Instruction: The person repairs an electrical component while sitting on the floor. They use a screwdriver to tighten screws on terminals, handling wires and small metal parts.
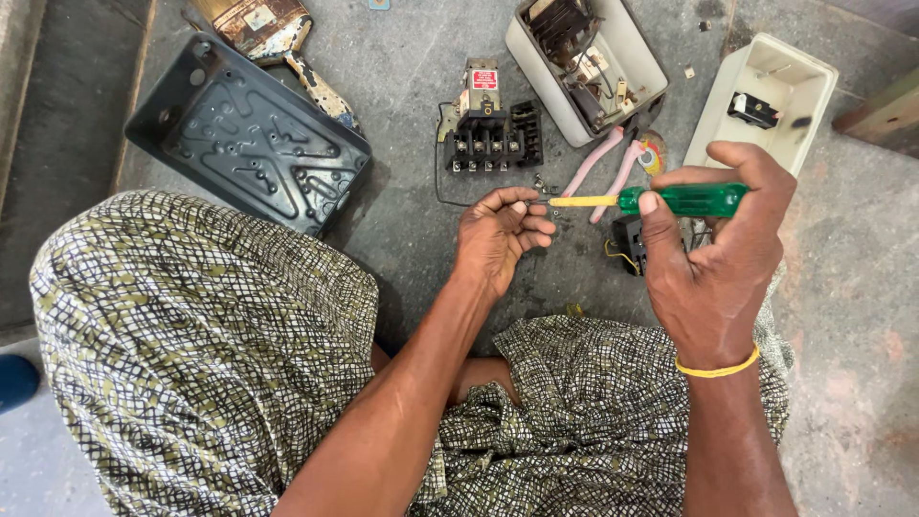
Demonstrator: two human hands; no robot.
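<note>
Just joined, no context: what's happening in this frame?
A person sits on a concrete floor amid taken-apart electrical gear. The right hand grips a green-handled screwdriver held level, tip pointing at the left hand, whose curled fingers pinch something too small to identify. Beyond lie a black contactor block, two open cream housings, pink-handled pliers and a dark metal cover plate.

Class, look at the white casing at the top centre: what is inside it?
Inside the white casing sit dark electrical parts, metal contacts and wires. Its floor beneath them is hidden, and the frame edge cuts off its top.
</note>
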